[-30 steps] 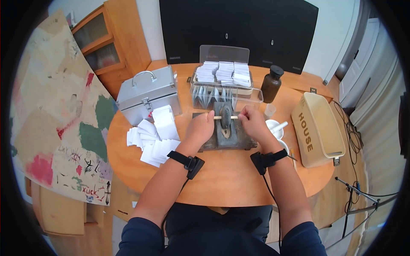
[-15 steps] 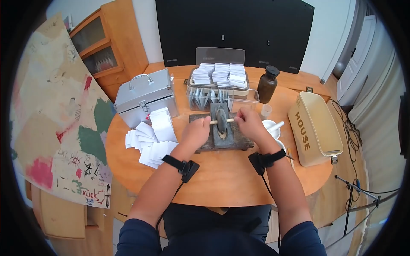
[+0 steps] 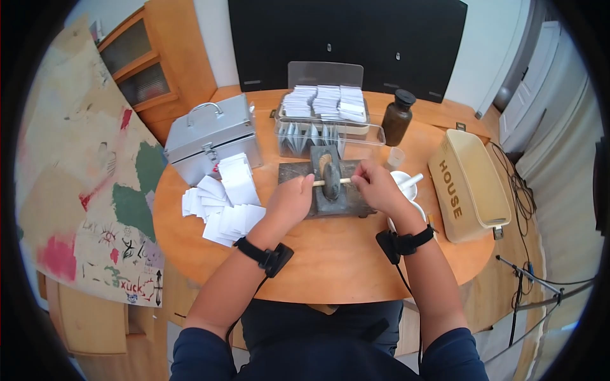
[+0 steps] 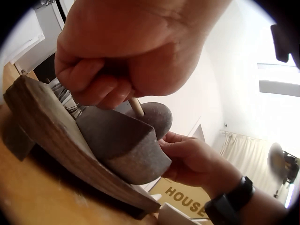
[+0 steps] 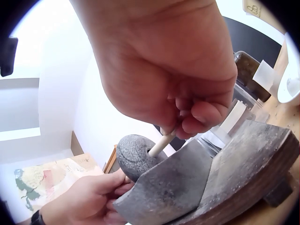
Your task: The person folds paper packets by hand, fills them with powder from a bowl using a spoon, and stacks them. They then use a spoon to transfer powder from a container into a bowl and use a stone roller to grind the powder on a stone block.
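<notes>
A dark stone grinding wheel (image 3: 331,184) stands upright in a narrow boat-shaped trough (image 3: 328,206). Through its centre runs a pale wooden handle (image 5: 161,144), sticking out on both sides. My left hand (image 3: 291,200) grips the left end with curled fingers, and my right hand (image 3: 377,185) grips the right end. Tan ground material (image 3: 325,164) shows in the trough beyond the wheel. Underneath the trough lies a worn wooden base (image 3: 294,170). In the left wrist view the trough's near end (image 4: 140,159) hides the wheel's lower part.
Loose white paper packets (image 3: 235,222) lie left, before a silver case (image 3: 213,136). Behind the trough stands a clear bin (image 3: 365,136) and a box of white packets (image 3: 327,101). To the right are a brown bottle (image 3: 398,117), white mortar (image 3: 406,189) and cream HOUSE bin (image 3: 467,184).
The wheel has rolled toward me along the trough, so the tan material now shows on its far side instead of its near side. Both hands keep their grip on the handle.
</notes>
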A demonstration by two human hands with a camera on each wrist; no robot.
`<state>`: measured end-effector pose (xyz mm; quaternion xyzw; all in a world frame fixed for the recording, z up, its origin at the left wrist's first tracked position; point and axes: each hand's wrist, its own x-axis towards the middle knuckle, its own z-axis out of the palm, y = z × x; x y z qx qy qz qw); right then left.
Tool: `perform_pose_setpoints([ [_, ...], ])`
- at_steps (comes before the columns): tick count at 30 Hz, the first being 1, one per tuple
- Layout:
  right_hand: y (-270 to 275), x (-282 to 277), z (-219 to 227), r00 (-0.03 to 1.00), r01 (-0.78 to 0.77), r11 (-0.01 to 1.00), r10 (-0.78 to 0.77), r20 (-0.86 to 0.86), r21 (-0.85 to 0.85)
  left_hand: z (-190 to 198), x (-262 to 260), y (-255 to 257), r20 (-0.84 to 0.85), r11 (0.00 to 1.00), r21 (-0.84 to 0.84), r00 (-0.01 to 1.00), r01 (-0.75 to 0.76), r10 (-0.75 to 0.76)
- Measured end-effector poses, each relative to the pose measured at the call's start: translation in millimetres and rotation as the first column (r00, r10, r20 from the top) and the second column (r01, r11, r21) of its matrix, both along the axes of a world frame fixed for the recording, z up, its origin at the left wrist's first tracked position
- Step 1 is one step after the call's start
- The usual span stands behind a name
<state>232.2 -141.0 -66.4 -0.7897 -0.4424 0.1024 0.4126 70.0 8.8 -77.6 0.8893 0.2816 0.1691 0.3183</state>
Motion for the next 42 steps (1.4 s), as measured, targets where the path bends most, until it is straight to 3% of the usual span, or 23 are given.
perform_pose_setpoints([
  [3, 3, 3, -14, 1.0, 0.02, 1.0, -0.02, -0.019, 0.01, -1, 6, 3, -0.025, 0.992, -0.127, 1.0, -0.022, 0.019],
  [5, 16, 8, -12, 0.997, 0.067, 0.997, -0.068, 0.028, 0.05, -5, 21, 16, -0.009, 0.999, -0.027, 0.999, -0.04, 0.04],
  [7, 18, 9, -9, 0.996, 0.094, 0.995, -0.094, -0.008, 0.041, -4, 24, 18, -0.018, 0.999, -0.029, 0.999, -0.034, 0.033],
  [11, -2, 0, -2, 1.0, 0.021, 1.0, -0.021, 0.005, -0.01, -3, 3, 3, 0.007, 1.0, -0.017, 1.0, 0.005, -0.005],
  [13, -1, -6, 3, 1.0, -0.002, 1.0, 0.001, -0.024, -0.031, -3, 2, 6, -0.06, 0.999, -0.041, 0.998, 0.016, -0.018],
  [15, 7, -4, 3, 0.998, 0.063, 0.998, -0.062, 0.011, -0.028, -14, 14, 16, 0.039, 1.0, -0.005, 0.999, 0.005, -0.004],
  [17, 15, 2, -2, 0.997, 0.077, 0.997, -0.077, 0.015, 0.019, -13, 21, 21, 0.045, 1.0, -0.018, 0.999, -0.001, 0.002],
  [19, 19, 3, -5, 0.985, 0.063, 0.996, -0.072, 0.155, 0.064, -12, 20, 24, -0.024, 0.994, -0.105, 1.0, 0.004, -0.006],
  [23, 6, -2, -1, 0.992, -0.025, 0.998, 0.019, 0.122, 0.049, -11, 4, 16, -0.054, 0.992, -0.118, 0.998, 0.035, -0.042],
  [25, 7, -2, -3, 0.999, 0.028, 1.0, -0.028, 0.024, 0.012, -23, 8, 21, 0.05, 0.996, -0.041, 0.996, 0.076, -0.074],
  [28, 20, 2, -3, 0.997, 0.074, 0.996, -0.073, -0.03, 0.05, -17, 22, 28, 0.037, 0.993, -0.116, 0.999, 0.03, -0.026],
  [30, 15, 6, -12, 0.998, 0.04, 0.996, -0.042, 0.035, 0.074, -6, 21, 25, -0.028, 0.981, -0.194, 1.0, 0.004, -0.009],
  [32, 8, 4, -15, 0.995, 0.001, 0.995, -0.012, 0.101, 0.104, -5, 10, 19, -0.028, 0.986, -0.164, 0.999, 0.031, -0.036],
  [34, -3, -5, -10, 0.996, 0.009, 0.998, -0.003, -0.084, 0.068, -6, -1, 9, 0.002, 0.993, -0.104, 0.998, 0.06, -0.06],
  [35, -2, -4, -9, 0.996, 0.014, 0.998, -0.007, -0.089, 0.069, 2, -1, 6, -0.003, 0.993, -0.103, 0.998, 0.064, -0.064],
  [37, 2, -2, -9, 0.999, 0.022, 1.0, -0.022, -0.023, 0.007, 15, -1, -2, -0.063, 0.982, -0.19, 0.998, 0.016, -0.028],
  [38, 6, 1, -12, 0.999, 0.028, 1.0, -0.028, -0.029, 0.003, 1, 8, 9, -0.038, 0.996, -0.086, 0.999, 0.021, -0.025],
  [40, 21, 8, -17, 0.992, 0.097, 0.993, -0.102, 0.076, 0.071, -8, 24, 22, -0.018, 0.998, -0.059, 1.0, -0.004, 0.003],
  [42, 28, 11, -12, 0.991, 0.126, 0.991, -0.128, 0.03, 0.039, 1, 31, 25, -0.007, 0.998, -0.054, 0.999, -0.034, 0.033],
])
